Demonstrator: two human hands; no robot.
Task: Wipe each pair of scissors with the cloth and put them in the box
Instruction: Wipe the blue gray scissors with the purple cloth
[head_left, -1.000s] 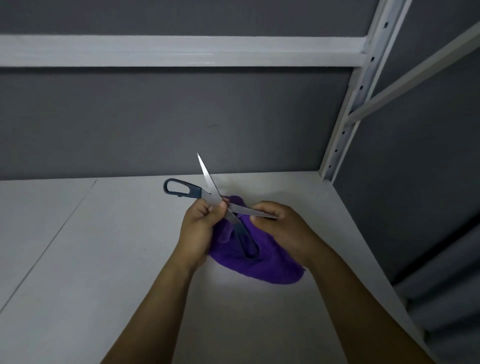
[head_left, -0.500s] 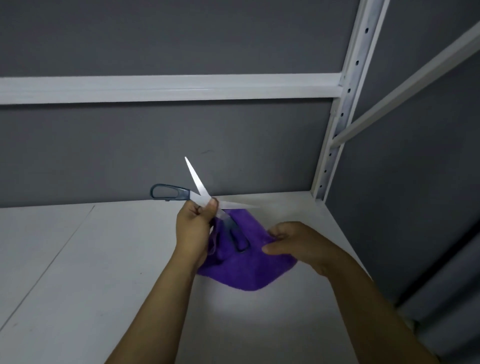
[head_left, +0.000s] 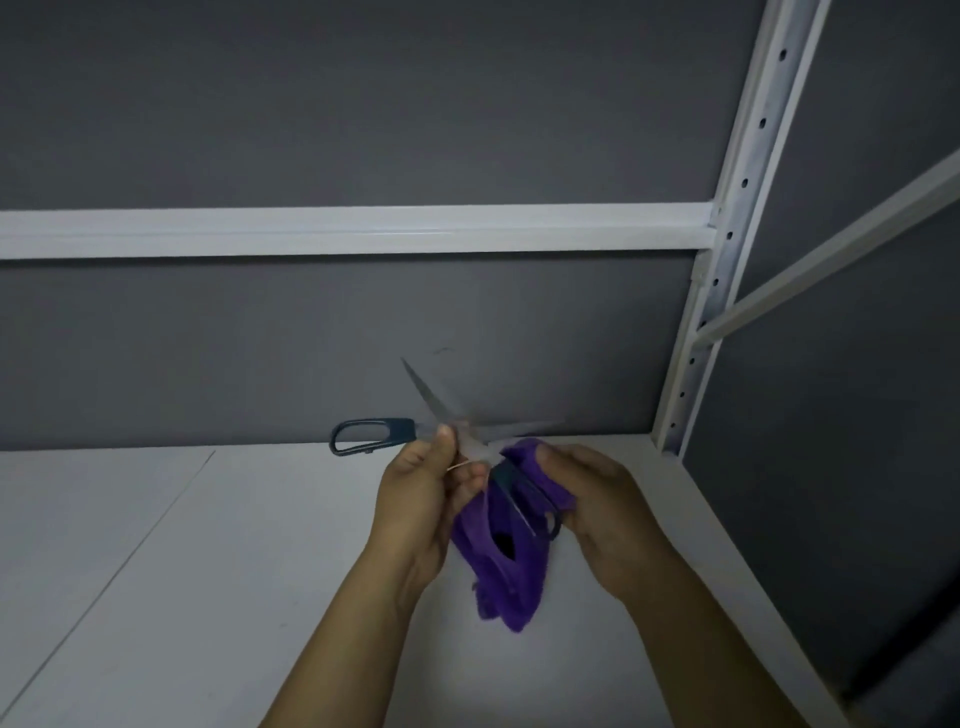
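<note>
I see left hand (head_left: 423, 488) pinching spread-open scissors (head_left: 374, 435) at pivot; right hand (head_left: 602, 504) clutches purple cloth (head_left: 501, 577) behind scissors' lower handle, above counter (head_left: 208, 571).

The two hands meet over the far right part of the counter (head_left: 182, 571). The left hand (head_left: 421, 499) grips the opened scissors (head_left: 470, 448) at the pivot. One handle loop juts out left of that hand, one blade points up before the back wall (head_left: 311, 338), and the other points right. The second handle lies between the hands, against the cloth (head_left: 506, 577), which hangs there with the right hand (head_left: 597, 499) gripping its upper right side. A horizontal rail (head_left: 337, 231) crosses the wall and joins an upright post (head_left: 727, 234) at the counter's far right corner. From the post a side rail (head_left: 831, 260) runs along the right wall.
</note>
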